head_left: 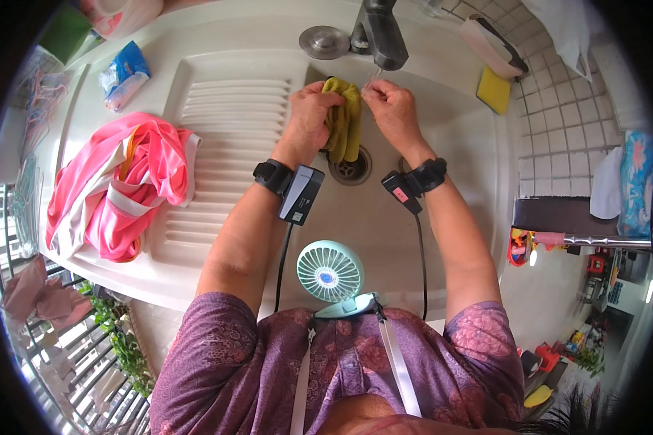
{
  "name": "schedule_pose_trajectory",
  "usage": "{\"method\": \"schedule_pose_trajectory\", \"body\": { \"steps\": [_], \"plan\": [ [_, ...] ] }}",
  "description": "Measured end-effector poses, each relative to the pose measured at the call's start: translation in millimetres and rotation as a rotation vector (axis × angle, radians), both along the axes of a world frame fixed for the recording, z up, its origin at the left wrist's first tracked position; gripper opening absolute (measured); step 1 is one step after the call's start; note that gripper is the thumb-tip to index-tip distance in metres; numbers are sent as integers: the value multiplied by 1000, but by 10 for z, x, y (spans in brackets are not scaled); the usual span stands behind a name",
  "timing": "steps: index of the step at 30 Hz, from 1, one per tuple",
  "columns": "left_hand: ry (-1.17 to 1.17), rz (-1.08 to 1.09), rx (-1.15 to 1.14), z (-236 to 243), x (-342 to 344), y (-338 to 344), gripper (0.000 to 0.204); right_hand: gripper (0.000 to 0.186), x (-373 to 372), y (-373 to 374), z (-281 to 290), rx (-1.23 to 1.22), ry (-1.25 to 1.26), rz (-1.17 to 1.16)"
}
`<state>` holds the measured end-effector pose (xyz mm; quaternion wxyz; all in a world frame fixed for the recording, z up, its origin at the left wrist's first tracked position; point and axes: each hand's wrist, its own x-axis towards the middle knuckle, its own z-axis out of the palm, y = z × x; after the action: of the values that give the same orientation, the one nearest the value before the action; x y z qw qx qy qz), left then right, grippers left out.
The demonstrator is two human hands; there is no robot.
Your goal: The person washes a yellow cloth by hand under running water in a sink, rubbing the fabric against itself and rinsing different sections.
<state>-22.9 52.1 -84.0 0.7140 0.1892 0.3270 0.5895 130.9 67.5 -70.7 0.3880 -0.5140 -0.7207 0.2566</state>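
Observation:
My left hand (312, 116) is closed around the top of a folded yellow-green cloth (347, 127), which hangs down over the sink basin (428, 239). Below the cloth's lower end is the round metal drain (350, 168). Just right of the cloth, my right hand (393, 109) has its fingers pinched together under the dark grey faucet (386, 43). Something clear and thin, perhaps water, shows between the spout and those fingertips. Whatever they may hold is too small to make out.
A pink and white garment (123, 188) lies heaped on the ribbed washboard (232, 109) at left. Behind it sits a blue and white packet (125, 76). A yellow sponge (493, 90) rests on the right rim. A mint-green fan (330, 272) hangs at my chest.

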Motion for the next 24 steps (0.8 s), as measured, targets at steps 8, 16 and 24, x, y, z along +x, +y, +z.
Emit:
{"method": "schedule_pose_trajectory", "body": {
  "steps": [8, 16, 24],
  "plan": [
    [64, -25, 19, -14, 13, -16, 20, 15, -83, 36, -119, 225, -133, -85],
    [-48, -23, 9, -101, -2, 26, 24, 18, -128, 38, -97, -682, 994, -129],
    [-184, 18, -19, -89, -27, 55, 18, 15, 423, 295, -186, -730, 1179, -71]
  ]
}}
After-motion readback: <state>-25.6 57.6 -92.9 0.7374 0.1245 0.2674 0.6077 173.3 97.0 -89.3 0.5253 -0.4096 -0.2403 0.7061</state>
